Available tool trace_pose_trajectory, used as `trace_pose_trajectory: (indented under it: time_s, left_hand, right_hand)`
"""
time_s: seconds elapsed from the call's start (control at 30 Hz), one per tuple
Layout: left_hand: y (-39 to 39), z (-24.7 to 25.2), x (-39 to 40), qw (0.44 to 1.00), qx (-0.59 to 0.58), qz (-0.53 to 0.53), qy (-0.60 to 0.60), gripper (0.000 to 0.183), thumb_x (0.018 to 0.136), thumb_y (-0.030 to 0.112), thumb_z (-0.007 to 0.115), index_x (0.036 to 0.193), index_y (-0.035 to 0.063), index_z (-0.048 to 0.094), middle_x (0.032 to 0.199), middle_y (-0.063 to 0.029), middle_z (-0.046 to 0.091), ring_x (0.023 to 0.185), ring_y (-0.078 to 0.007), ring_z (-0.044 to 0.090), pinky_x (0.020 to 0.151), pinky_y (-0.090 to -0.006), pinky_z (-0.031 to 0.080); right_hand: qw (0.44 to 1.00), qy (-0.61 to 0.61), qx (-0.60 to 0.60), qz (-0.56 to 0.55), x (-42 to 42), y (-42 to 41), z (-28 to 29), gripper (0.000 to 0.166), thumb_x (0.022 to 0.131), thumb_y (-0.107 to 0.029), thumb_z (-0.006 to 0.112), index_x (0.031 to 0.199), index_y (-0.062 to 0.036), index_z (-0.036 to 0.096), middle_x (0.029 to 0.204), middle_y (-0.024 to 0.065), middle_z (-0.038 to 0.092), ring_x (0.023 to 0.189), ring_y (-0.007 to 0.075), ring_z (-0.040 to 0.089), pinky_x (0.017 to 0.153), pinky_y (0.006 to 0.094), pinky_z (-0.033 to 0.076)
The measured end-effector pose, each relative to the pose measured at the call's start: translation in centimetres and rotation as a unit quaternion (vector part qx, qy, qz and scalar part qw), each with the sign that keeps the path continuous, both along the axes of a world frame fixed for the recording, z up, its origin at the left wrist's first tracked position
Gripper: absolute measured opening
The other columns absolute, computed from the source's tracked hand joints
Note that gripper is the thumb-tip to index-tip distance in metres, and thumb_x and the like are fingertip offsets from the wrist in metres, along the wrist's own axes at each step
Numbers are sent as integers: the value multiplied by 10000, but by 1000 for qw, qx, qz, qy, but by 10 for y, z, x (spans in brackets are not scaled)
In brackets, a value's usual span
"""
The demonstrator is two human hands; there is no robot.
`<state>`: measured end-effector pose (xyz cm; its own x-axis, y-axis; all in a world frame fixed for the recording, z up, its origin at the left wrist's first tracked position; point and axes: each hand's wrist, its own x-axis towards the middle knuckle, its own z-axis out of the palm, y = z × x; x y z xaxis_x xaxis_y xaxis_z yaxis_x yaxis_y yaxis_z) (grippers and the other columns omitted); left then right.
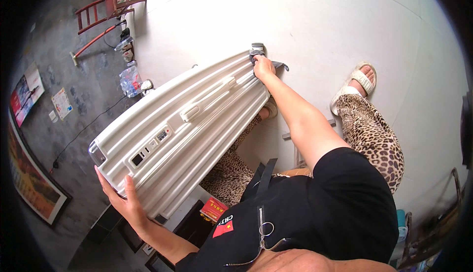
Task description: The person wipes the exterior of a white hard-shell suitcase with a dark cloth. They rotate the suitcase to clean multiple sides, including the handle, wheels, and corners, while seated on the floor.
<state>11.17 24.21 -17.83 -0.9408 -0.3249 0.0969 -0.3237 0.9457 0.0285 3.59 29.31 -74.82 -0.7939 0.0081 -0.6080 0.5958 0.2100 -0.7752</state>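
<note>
A white ribbed hard-shell suitcase (207,98) is tilted across my front, one narrow side facing up. My left hand (127,207) grips its near-left end, thumb on the side face and fingers along the end. At the opposite end, my right hand (264,68) holds a dark grey cloth (281,65) against the shell beside a caster wheel (257,46). Along the upward side are a carrying handle (190,113), a combination lock (162,135) and a panel with port openings (137,159). The suitcase's underside is hidden.
Pale floor (314,20) spreads beyond the suitcase; my sandalled foot (364,78) stands at right. Along the grey wall are a wooden chair (111,4), a red-handled tool (94,43) and a bag of plastic bottles (130,81). A red box (214,209) lies by my left elbow.
</note>
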Motion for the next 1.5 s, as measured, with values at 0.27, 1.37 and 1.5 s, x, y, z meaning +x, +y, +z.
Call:
trace_pose_trajectory:
  time_s: [0.27, 1.37, 1.5]
  left_hand:
    - [-9, -2, 4, 1000, 15, 13, 8, 703, 968, 211, 631, 1557, 0, 312, 1527, -188, 421, 1369, -261, 428, 1148, -365, 282]
    - [-2, 1, -5, 999, 25, -14, 14, 686, 957, 170, 648, 1559, 52, 341, 1486, -172, 417, 1326, -258, 464, 1122, -374, 335]
    - [-5, 0, 0, 999, 17, -26, 10, 698, 941, 178, 667, 1547, 31, 354, 1472, -189, 429, 1330, -288, 453, 1126, -387, 328]
  right_hand:
    - [916, 301, -263, -19, 11, 7, 160, 222, 847, 1, 527, 925, -54, 727, 1016, 96, 700, 948, 286, 673, 840, 397, 540]
    - [941, 261, -188, -103, -19, -12, 70, 283, 818, 55, 513, 991, -11, 727, 1047, 164, 710, 979, 325, 682, 900, 378, 539]
    - [985, 149, -79, -29, -21, -3, 57, 253, 855, 3, 537, 988, -32, 750, 1055, 161, 717, 1004, 338, 679, 901, 391, 537]
